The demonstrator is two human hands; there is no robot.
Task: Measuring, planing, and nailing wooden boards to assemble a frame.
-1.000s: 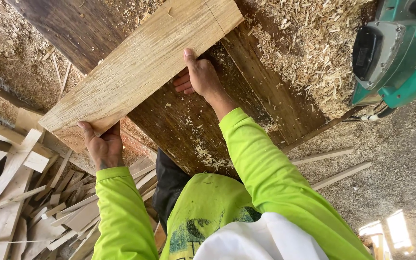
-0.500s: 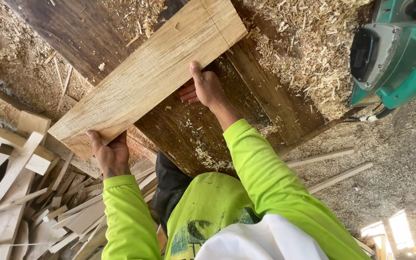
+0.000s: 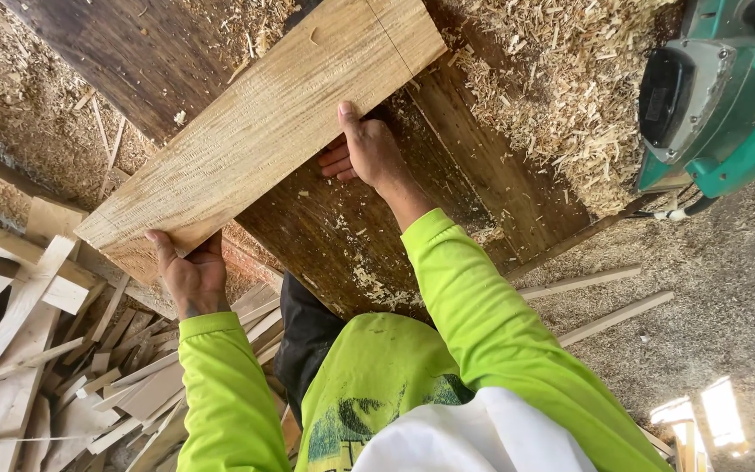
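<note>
At the near edge of the long pale rough-sawn wooden board (image 3: 264, 131), the fingers (image 3: 349, 122) of the right hand (image 3: 369, 153) are curled around the plank, with the thumb laid flat on its top face and the other fingers tucked beneath. At the board's lower left end, the left hand (image 3: 192, 275) is closed on the corner, thumb on top, fingers hidden under the wood. The board is held slantwise over the dark stained wooden desk (image 3: 351, 236), which is strewn with pale wood shavings (image 3: 561, 96). A green electric planer (image 3: 718, 105) is seen at the upper right. Pale offcut strips (image 3: 37, 350) are heaped on the floor at the left.
</note>
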